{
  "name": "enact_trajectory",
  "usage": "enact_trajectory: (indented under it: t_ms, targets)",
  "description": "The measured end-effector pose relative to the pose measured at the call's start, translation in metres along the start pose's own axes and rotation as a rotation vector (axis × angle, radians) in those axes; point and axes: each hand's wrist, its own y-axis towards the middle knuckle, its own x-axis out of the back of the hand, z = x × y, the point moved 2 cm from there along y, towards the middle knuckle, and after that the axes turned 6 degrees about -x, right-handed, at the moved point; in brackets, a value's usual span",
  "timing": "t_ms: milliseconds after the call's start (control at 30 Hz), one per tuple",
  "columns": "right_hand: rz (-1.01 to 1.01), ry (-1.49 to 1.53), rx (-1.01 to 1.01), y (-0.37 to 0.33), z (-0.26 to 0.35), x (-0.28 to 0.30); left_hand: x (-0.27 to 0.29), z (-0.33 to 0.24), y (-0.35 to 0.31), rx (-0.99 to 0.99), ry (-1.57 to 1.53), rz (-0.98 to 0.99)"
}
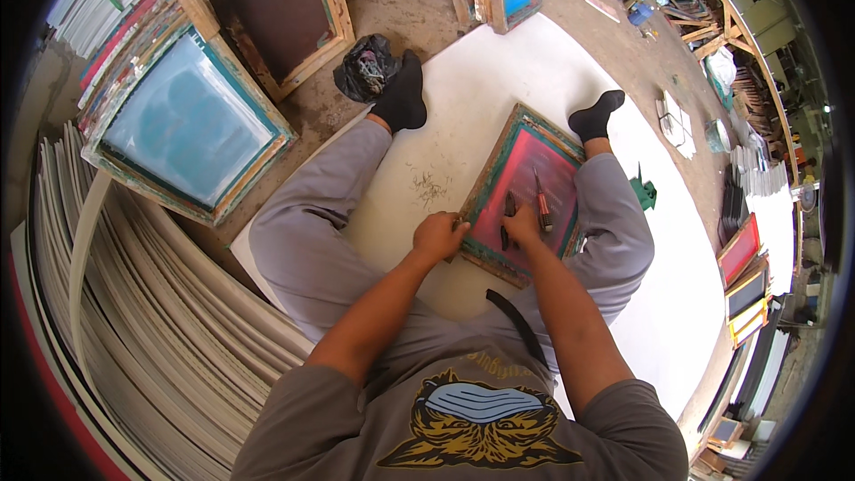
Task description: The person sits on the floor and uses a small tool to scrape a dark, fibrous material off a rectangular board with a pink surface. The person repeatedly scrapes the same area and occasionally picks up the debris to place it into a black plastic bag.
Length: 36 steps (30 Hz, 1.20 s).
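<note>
A screen printing frame (482,200) with a worn wooden border and pink mesh lies tilted between my legs, partly against my right leg. My left hand (438,236) is closed on its left edge, thumb and fingers at the wood. Over the mesh, my right hand (524,225) wraps round a dark hand tool (510,204) that looks like pliers; the fingers hide much of it. Just right of that hand, a screwdriver (542,203) with a red and black handle rests on the mesh. Small thin dark bits (429,185) lie scattered on the white board left of the frame.
I sit on a large white board (499,62). Blue-meshed (187,120) and dark-meshed (278,13) frames lean at the left, above stacked pale sheets (151,303). A black plastic bag (367,67) sits by my left foot. A green scrap (642,190) lies beyond my right knee.
</note>
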Motion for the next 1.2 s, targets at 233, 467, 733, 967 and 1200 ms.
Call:
enact_trajectory:
  t_ms: [233,467,733,967,1200]
  targets:
    - [-0.273,-0.274,0.264,-0.023,0.057,0.011,0.049,0.033,-0.005,0.130,0.392,-0.182]
    - [-0.214,-0.529,0.495,-0.016,0.136,-0.025,0.028,0.061,0.010,0.231,0.576,-0.115]
    - [0.031,-0.284,0.756,-0.037,0.138,-0.061,0.020,0.076,0.038,0.046,0.642,-0.182]
    - [-0.040,-0.145,0.756,-0.006,0.157,-0.044,0.028,0.082,0.044,0.038,0.407,-0.333]
    - [-0.039,-0.326,0.678,-0.018,0.158,-0.051,0.021,0.075,0.040,0.048,0.597,-0.207]
